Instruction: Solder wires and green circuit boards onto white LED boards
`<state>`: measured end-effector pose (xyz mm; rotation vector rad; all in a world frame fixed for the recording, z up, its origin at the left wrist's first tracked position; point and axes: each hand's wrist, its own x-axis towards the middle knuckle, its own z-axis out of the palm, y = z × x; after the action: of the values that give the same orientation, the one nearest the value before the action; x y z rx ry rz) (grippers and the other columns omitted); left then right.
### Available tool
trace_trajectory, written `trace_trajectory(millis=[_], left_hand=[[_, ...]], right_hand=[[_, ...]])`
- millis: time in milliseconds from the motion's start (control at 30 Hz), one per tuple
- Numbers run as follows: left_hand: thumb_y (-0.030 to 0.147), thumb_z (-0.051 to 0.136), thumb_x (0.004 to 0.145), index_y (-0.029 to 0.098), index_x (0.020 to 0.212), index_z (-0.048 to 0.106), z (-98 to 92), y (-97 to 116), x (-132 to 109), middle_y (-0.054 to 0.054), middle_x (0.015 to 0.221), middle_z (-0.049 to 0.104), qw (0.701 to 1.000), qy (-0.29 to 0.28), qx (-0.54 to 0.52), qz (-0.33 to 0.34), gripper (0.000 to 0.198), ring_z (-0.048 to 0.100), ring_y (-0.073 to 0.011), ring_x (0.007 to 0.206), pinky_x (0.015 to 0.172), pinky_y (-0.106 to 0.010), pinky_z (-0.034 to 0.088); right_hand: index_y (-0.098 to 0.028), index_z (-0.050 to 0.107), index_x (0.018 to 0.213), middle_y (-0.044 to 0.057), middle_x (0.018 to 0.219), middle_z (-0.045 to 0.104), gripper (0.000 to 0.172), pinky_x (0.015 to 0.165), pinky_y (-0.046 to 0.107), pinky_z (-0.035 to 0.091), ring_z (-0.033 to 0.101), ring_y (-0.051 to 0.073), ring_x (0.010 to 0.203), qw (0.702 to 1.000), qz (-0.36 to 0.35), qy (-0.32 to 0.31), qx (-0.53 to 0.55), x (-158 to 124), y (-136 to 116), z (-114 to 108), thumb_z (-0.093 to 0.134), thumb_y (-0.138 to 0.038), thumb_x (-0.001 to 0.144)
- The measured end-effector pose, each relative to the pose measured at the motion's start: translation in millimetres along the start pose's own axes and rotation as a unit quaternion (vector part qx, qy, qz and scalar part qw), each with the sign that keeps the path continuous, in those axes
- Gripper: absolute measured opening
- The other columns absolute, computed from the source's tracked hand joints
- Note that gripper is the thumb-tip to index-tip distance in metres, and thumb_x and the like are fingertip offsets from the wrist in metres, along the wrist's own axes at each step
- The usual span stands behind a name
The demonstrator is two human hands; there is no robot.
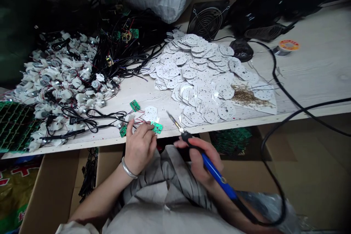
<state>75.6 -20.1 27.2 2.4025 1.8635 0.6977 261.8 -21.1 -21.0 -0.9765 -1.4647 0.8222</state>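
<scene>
My left hand (pixel 139 142) rests at the front edge of the wooden bench (pixel 315 76), its fingers pinched on a small green circuit board (pixel 157 127) that lies beside a white round disc (pixel 150 112). A silver bangle sits on that wrist. My right hand (pixel 201 157) is wrapped round a blue-handled soldering iron (pixel 211 168), whose metal tip (pixel 172 120) hovers just right of the board without touching it. Thin red and black wires run from the board to the left.
A heap of white round discs (pixel 203 76) covers the bench's middle. Small white motors (pixel 63 84) and tangled black cables (pixel 120 47) lie at left. A fan (pixel 207 20), a solder spool (pixel 288 46), green boards (pixel 13 124) and cardboard boxes (pixel 52 190) surround me.
</scene>
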Motion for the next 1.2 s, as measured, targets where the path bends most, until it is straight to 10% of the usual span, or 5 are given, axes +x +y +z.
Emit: trace_trajectory(millis=[300,1000,1200], left_hand=[[0.016,0.055,0.086,0.02,0.08,0.059,-5.3,-6.5,-4.5,-0.002,0.099,0.071,0.998,-0.008,-0.061,-0.019,0.009,0.064,-0.0195,0.101,0.112,-0.054,0.021],[0.014,0.056,0.081,0.02,0.071,0.057,-0.3,6.7,-6.9,-0.002,0.101,0.072,0.992,0.012,-0.07,-0.102,0.012,0.067,-0.0189,0.096,0.111,-0.053,0.023],[0.012,0.055,0.08,0.02,0.07,0.057,1.8,8.3,-7.0,-0.002,0.1,0.073,0.993,0.033,-0.061,-0.098,0.013,0.067,-0.0188,0.094,0.111,-0.052,0.025]], right_hand=[[-0.019,0.053,0.119,0.01,0.102,0.072,0.034,0.086,0.034,0.059,0.07,0.02,0.097,0.976,-0.187,-0.071,-0.09,27.5,10.5,30.4,0.055,-0.01,0.086],[-0.023,0.052,0.122,0.008,0.105,0.071,0.034,0.086,0.038,0.059,0.069,0.022,0.099,0.991,-0.108,-0.075,-0.023,14.2,7.6,21.9,0.053,-0.015,0.089],[-0.026,0.063,0.105,0.0,0.065,0.067,0.02,0.07,0.037,0.059,0.069,0.019,0.069,0.998,-0.066,0.003,0.005,-3.2,5.5,-6.3,0.05,-0.024,0.091]])
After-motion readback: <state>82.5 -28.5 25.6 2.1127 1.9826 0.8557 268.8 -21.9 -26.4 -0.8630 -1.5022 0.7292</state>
